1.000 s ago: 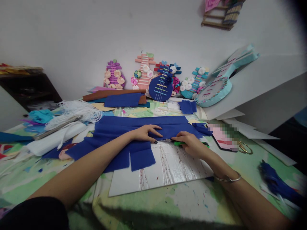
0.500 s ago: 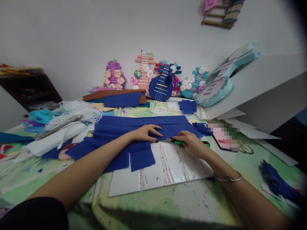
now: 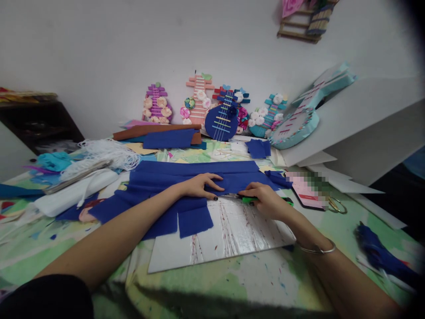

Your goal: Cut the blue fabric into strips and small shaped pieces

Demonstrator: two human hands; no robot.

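Observation:
Spread fingers of my left hand (image 3: 199,185) press down on a wide sheet of dark blue crepe paper (image 3: 159,177). My right hand (image 3: 264,199) is closed round a green utility knife (image 3: 247,200), its blade pointing left along the paper's near edge. Beneath lies a white board (image 3: 229,239) scored with reddish cut lines. A small blue cut piece (image 3: 195,221) rests on the board's left part, below my left hand. The blade's tip is close to my left thumb; whether it touches the paper I cannot tell.
Behind stand decorated lute-shaped crafts, one of them blue (image 3: 222,117). White cord (image 3: 106,153) is heaped at left. At right lie a pink phone (image 3: 307,190), gold-handled scissors (image 3: 337,205) and a blue-wrapped tool (image 3: 381,252). White boards (image 3: 348,133) lean at far right.
The whole view has shifted slightly. My right hand and the knife have moved a touch right relative to the paper; my left hand still presses in the same place.

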